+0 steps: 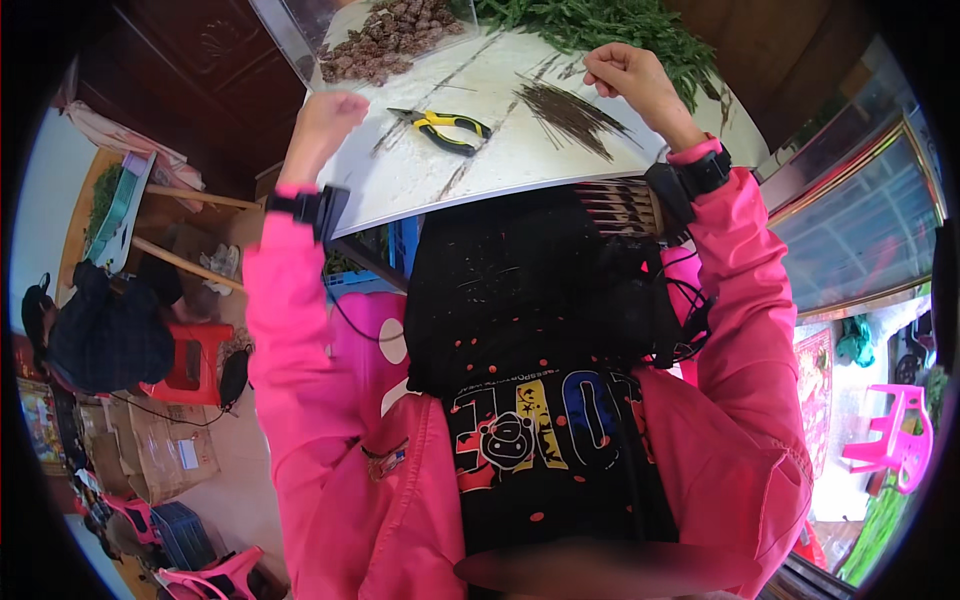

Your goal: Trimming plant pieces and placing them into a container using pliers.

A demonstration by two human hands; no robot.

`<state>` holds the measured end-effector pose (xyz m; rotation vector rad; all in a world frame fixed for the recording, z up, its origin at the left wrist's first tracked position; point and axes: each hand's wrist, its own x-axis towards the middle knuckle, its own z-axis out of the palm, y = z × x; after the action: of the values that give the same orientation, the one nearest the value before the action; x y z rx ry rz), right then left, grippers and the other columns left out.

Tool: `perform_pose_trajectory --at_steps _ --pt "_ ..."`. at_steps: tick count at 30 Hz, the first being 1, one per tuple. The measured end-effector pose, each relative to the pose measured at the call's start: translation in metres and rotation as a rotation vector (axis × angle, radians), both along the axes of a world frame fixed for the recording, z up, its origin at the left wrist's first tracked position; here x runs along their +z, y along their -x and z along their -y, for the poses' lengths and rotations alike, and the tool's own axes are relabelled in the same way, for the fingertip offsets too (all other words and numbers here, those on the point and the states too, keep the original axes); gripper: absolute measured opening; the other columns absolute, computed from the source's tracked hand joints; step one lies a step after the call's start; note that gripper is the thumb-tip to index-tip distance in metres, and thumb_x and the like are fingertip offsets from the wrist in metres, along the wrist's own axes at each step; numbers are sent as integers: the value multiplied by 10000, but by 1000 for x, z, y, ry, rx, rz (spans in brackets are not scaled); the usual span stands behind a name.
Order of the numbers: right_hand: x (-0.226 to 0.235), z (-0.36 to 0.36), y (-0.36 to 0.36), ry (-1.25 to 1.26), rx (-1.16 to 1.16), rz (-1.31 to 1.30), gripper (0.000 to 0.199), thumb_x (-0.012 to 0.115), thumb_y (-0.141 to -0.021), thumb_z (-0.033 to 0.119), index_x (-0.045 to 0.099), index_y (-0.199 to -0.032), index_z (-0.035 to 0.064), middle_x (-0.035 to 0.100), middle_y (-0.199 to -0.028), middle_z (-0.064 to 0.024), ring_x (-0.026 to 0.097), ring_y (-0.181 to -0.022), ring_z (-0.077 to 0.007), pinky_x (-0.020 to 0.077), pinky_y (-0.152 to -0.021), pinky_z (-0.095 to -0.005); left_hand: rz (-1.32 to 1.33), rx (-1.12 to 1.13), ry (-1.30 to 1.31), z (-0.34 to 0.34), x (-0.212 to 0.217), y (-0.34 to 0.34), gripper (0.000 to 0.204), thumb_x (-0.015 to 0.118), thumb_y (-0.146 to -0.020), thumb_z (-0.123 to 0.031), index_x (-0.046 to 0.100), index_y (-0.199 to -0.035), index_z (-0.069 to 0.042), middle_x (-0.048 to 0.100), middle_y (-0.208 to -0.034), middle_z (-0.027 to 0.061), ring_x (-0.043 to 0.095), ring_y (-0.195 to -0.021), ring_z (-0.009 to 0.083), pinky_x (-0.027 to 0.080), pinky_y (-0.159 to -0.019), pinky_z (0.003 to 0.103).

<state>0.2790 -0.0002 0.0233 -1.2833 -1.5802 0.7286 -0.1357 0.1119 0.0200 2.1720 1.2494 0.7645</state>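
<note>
Both my hands are raised over a white, dark-veined table point(400, 185). My left hand point(330, 122) is closed at the table's left edge, below a heap of small brown pine cones point(385, 45). My right hand point(632, 84) has thumb and fingers pinched together, beside green needle-like artificial sprigs point(610, 20). Anything held in either hand is too small to make out. Between the hands lie yellow-and-black pliers point(445, 128), jaws toward my left hand. A bundle of thin dark brown stems or wires point(570, 115) lies just below my right hand.
A clear plastic box point(285, 40) stands beside the pine cones. Under the table is a blue crate point(403, 245). To the left are a red stool point(190, 365) and a cardboard box point(165, 450); a pink chair point(895, 437) stands far right. A cable point(350, 325) hangs near my left arm.
</note>
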Motion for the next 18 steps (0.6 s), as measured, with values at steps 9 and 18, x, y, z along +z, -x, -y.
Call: perform_pose_trajectory --at_steps 9,18 --pt "18 43 18 237 182 -627 178 550 -975 190 595 -947 20 627 -816 -14 564 -690 -69 456 -610 -209 -435 -29 -467 -114 -22 -105 239 634 -794 -104 679 -1014 -22 655 -942 240 644 -881 389 518 -769 410" --pt "86 169 75 260 1109 -1526 370 316 -1045 197 450 -1131 -137 634 -906 -173 701 -750 -260 530 -767 -291 -539 8 -558 -157 -34 -75 233 543 -799 -78 675 -971 7 638 -962 272 623 -925 424 488 -803 483"
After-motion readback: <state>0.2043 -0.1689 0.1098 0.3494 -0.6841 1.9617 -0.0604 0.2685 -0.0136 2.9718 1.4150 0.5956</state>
